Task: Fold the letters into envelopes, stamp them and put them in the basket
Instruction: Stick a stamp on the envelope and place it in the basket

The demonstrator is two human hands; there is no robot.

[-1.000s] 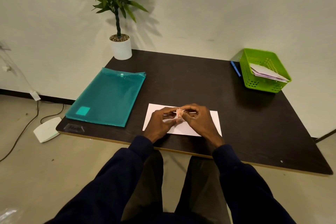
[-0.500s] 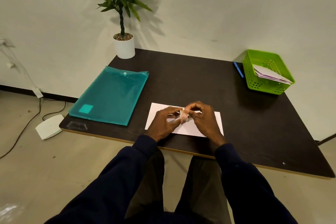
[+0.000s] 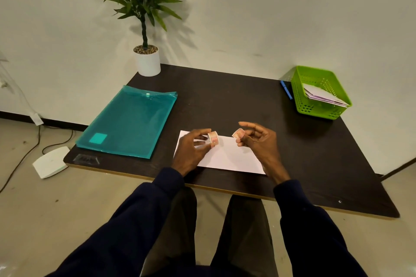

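A white envelope (image 3: 227, 157) lies flat on the dark table (image 3: 225, 101) near its front edge. Above its left part, my left hand (image 3: 191, 150) pinches a small curled strip of pinkish stamps (image 3: 213, 138). My right hand (image 3: 258, 139) hovers over the envelope's right part and pinches a single pinkish stamp (image 3: 238, 134) between thumb and fingertips. The two hands are apart, with a gap between strip and stamp. A green plastic basket (image 3: 315, 110) at the table's back right corner holds several white envelopes (image 3: 324, 96).
A teal plastic document folder (image 3: 128, 121) lies on the table's left side. A potted plant (image 3: 147, 60) stands at the back left corner. A blue pen (image 3: 286, 92) lies left of the basket. A white device (image 3: 50, 162) and cables are on the floor to the left.
My hands were together on the stamps over the envelope; now they have drawn apart, the right one holding one stamp separated from the strip in the left.
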